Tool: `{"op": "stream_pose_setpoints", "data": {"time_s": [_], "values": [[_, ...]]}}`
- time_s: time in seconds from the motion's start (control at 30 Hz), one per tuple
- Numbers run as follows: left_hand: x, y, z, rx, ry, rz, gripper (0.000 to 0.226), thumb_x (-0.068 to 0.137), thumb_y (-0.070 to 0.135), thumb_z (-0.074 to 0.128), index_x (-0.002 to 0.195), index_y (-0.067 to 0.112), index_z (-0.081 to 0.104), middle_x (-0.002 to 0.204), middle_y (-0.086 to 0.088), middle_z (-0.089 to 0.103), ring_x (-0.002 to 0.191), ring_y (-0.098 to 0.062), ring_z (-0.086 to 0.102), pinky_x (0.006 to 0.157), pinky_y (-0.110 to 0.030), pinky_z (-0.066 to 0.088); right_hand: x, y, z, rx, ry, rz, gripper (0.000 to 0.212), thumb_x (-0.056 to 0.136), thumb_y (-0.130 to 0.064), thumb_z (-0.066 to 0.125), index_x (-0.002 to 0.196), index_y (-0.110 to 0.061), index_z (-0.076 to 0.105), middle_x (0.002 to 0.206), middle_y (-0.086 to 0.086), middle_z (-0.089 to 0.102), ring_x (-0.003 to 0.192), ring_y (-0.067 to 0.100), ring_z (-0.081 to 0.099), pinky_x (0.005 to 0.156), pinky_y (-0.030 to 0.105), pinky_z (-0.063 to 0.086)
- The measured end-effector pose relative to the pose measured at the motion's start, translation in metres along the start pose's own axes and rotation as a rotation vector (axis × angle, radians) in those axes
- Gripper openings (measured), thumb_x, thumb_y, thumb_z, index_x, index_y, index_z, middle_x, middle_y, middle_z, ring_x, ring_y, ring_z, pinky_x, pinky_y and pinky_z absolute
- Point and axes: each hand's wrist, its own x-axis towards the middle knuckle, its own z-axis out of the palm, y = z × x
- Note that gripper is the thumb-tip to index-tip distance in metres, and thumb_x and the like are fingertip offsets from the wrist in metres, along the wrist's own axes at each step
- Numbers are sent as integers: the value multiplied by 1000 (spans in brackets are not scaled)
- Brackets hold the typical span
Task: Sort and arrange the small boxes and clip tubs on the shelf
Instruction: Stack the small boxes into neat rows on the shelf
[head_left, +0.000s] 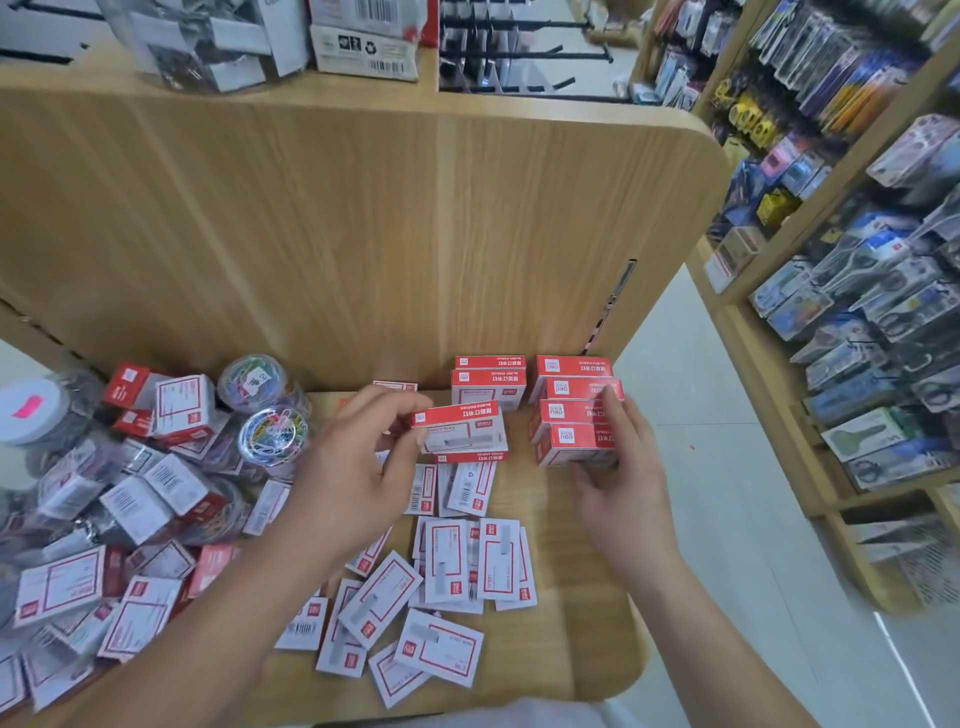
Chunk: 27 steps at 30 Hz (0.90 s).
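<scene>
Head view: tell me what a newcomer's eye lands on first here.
First come the left hand pinching a red-and-white box over the middle of the shelf, and the right hand touching a neat row of red boxes at the back right. Next is the jumbled pile of boxes on the left, with a clear tub of coloured clips at its back edge.

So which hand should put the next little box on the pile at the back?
Left, probably. The left hand pinches a red-and-white box just in front of the short stack by the back panel. The right hand is busy, pressed against the taller stack.
</scene>
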Motion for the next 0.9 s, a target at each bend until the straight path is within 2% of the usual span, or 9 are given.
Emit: {"op": "stream_pose_setpoints", "data": {"time_s": [0.07, 0.13, 0.23, 0.3, 0.33, 0.57, 0.63, 0.77, 0.9], "values": [[-2, -1, -2, -1, 17, -11, 26, 97, 10, 64, 114, 29, 68, 111, 19, 62, 104, -13, 65, 86, -32, 59, -6, -10, 2, -33, 25, 14, 98, 85, -25, 80, 158, -48, 19, 170, -11, 1, 147, -14, 5, 113, 17, 31], [-5, -2, -4, -7, 14, -19, 26, 97, 10, 64, 114, 29, 69, 111, 20, 62, 104, -13, 65, 86, -34, 59, -5, -23, 0, -62, 109, 62, 99, 78, -56, 79, 158, -46, 22, 169, -13, -1, 154, 1, 7, 110, 25, 31], [-6, -2, -4, 10, 7, 9, 25, 96, 9, 66, 114, 25, 70, 111, 20, 62, 103, -15, 66, 85, -37, 60, 16, -42, -6, -178, 124, 153, 106, 67, -81, 69, 155, -41, 25, 164, -6, 28, 149, 13, 31, 108, 43, 44], [-6, -2, -5, 1, 11, 13, 25, 96, 9, 66, 115, 24, 71, 111, 19, 63, 103, -15, 66, 85, -37, 60, 28, -45, -4, -184, 111, 143, 97, 65, -83, 70, 146, -43, 35, 140, -14, 54, 128, 9, 54, 89, 42, 54], [-6, -2, -5, -7, 13, 16, 25, 96, 8, 67, 115, 23, 71, 111, 18, 63, 103, -14, 66, 85, -37, 60, 31, -47, -1, -172, 113, 145, 91, 64, -81, 71, 140, -43, 40, 128, -19, 59, 118, 7, 59, 83, 40, 55], [-14, -10, -10, -45, 48, -4, 27, 95, 6, 67, 116, 22, 72, 113, 17, 64, 103, -14, 66, 83, -35, 61, 31, -52, 12, -148, 180, 151, 53, 72, -65, 68, 117, -42, 51, 105, -18, 62, 93, 5, 64, 73, 37, 54], [-14, -12, -12, -56, 47, -12, 27, 95, 6, 67, 117, 22, 71, 115, 16, 64, 104, -15, 67, 84, -36, 61, 32, -50, 11, -170, 171, 147, 59, 72, -69, 68, 119, -39, 51, 108, -17, 61, 96, 6, 64, 74, 38, 54], [-14, -12, -15, -44, 41, -1, 25, 96, 8, 67, 118, 19, 71, 115, 16, 64, 107, -14, 66, 85, -35, 60, 37, -50, 14, -292, 239, 151, 102, 55, -96, 59, 136, -35, 44, 131, -18, 58, 122, 12, 58, 88, 50, 56], [-15, -12, -18, -29, 30, 0, 26, 97, 11, 66, 120, 20, 71, 116, 17, 63, 109, -11, 65, 86, -34, 60, 44, -56, 19, -279, 243, 197, 107, 53, -96, 60, 137, -32, 42, 128, -18, 63, 121, 13, 61, 88, 51, 55]]}}
